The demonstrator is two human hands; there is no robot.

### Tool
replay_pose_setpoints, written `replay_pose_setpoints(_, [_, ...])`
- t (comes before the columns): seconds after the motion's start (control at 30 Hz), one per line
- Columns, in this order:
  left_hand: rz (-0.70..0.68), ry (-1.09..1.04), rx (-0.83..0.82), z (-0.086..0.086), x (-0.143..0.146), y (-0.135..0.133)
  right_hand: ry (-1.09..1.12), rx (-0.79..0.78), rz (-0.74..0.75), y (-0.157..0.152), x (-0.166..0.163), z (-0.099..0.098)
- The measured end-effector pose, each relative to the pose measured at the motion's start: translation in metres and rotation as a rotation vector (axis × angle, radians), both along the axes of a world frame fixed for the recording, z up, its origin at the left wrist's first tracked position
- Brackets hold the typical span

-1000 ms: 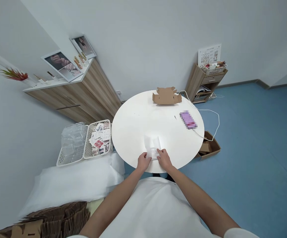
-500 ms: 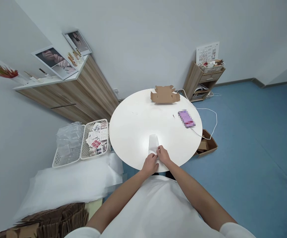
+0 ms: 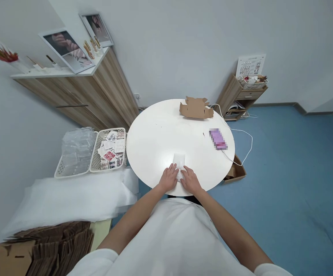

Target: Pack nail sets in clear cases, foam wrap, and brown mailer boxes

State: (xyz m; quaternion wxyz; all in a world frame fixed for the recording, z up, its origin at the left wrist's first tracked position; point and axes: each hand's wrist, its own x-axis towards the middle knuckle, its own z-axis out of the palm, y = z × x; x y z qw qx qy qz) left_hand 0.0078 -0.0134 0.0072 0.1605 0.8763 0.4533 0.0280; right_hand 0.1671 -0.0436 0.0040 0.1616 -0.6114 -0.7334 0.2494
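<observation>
A small white translucent packet, perhaps foam wrap [image 3: 179,159], lies flat near the front edge of the round white table [image 3: 151,134]. My left hand [image 3: 169,178] rests on its left side with the fingers stretched out. On its right side lies my right hand [image 3: 190,180], fingers spread. Both hands touch the packet's edges without gripping it. What the packet contains, if anything, cannot be made out. Farther back on the table stands an unfolded brown cardboard box [image 3: 196,109].
A purple pixelated phone-like object [image 3: 218,139] with a white cable lies at the table's right. Left of the table are a basket of printed cards [image 3: 99,155], a basket of clear plastic packs [image 3: 78,147], white foam sheets [image 3: 77,197] and stacked cardboard [image 3: 57,245].
Both hands have gone from pinching the packet's near end to lying flat with fingers spread on its sides. The packet looks shorter. The camera view has shifted slightly.
</observation>
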Motion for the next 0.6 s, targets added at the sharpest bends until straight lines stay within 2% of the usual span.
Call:
replay_pose_setpoints(0.1, [-0.039,0.010,-0.035,0.006,0.000,0.007,-0.087,-0.076,0.131,0.004,0.000,0.000])
replay_pose_setpoints(0.27, [-0.088,0.008,-0.080,0.014,0.000,0.014,-0.161,-0.126,0.155,0.017,-0.004,-0.002])
replay_pose_setpoints(0.47, [-0.066,-0.057,-0.154,0.015,-0.008,-0.010,-0.046,-0.172,0.284,-0.004,0.001,0.015])
replay_pose_setpoints(0.6, [-0.084,-0.120,-0.227,0.016,-0.012,-0.024,0.032,-0.221,0.284,-0.021,0.004,0.022])
